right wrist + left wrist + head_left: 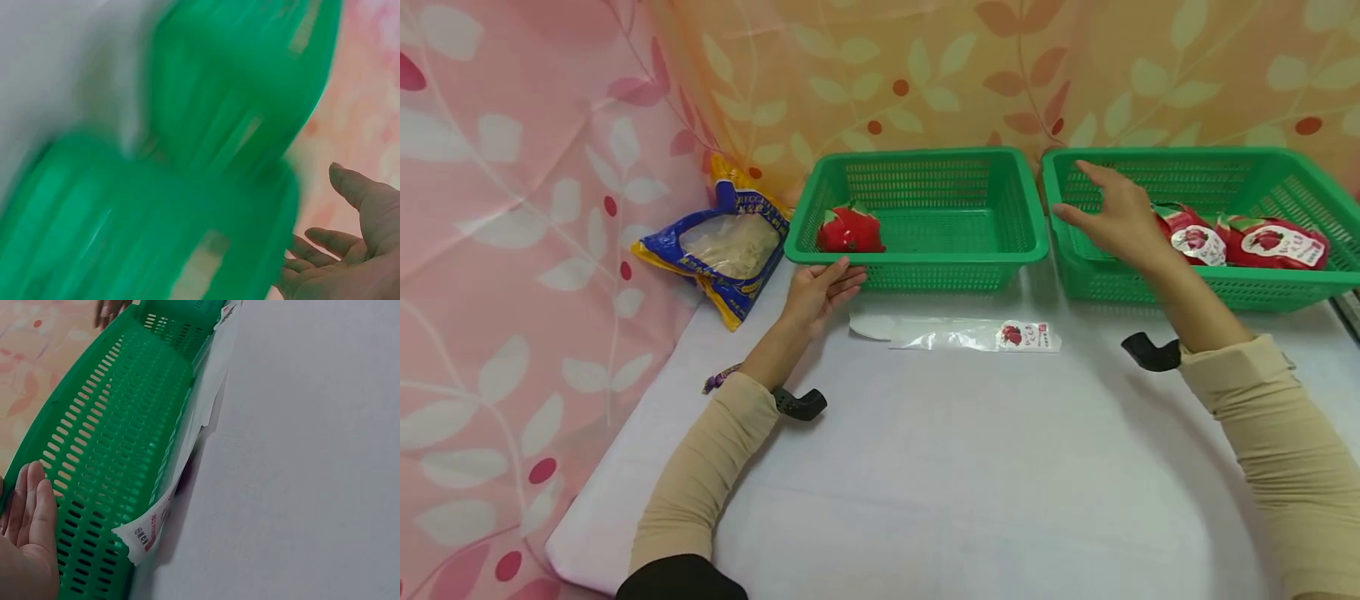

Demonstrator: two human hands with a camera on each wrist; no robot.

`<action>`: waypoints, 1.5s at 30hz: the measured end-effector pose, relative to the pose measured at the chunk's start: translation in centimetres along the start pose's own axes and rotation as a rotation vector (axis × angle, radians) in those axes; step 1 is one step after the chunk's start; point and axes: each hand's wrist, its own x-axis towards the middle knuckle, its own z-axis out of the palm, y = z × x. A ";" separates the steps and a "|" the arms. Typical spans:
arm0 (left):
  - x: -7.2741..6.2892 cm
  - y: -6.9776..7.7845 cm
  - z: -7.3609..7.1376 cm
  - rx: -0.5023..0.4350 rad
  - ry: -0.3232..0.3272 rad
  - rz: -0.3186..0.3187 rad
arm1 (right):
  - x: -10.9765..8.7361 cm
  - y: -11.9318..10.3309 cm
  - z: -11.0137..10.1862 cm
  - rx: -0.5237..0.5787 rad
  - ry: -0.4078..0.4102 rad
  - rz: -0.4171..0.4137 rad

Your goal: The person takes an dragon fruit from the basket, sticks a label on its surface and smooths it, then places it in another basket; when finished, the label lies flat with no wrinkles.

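My left hand (822,293) is at the front left corner of the left green basket (925,260). Its straight fingers (39,509) lie against the basket's outer wall, with the thumb right at the rim. In that basket sits a red bundle with a green top (852,230). Over the left end of the right green basket (1150,287), my right hand (1116,215) has thumb and forefinger spread and holds nothing. Inside are red packages (1273,243) with white fruit labels, partly hidden by my forearm. The right wrist view is blurred; my hand (350,250) shows beside the baskets.
A flat clear wrapper (955,333) with a fruit label lies in front of the left basket. Left of that basket leans a blue and yellow bag (722,242) with a see-through window. A small purple wrapped piece (718,379) is by my left sleeve. Patterned curtains enclose the white table.
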 end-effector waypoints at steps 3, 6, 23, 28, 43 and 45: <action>-0.1 0.2 -0.3 0.002 0.007 0.003 | 1.2 -3.5 2.7 0.035 -0.063 -0.077; -0.1 0.5 -0.5 0.002 0.022 0.002 | 2.8 -6.3 5.4 0.080 -0.156 -0.109; -0.1 0.4 -1.0 -0.009 0.035 0.009 | 8.1 -15.1 17.0 0.240 -0.433 0.187; -0.2 0.7 -1.0 -0.001 0.037 0.018 | 8.3 -16.7 18.2 0.181 -0.403 0.187; 0.1 0.4 -1.4 0.029 0.032 0.038 | 9.8 -13.3 17.7 0.253 -0.573 0.249; 0.1 0.4 -1.4 0.033 0.028 0.049 | 10.0 -13.3 17.7 0.209 -0.536 0.222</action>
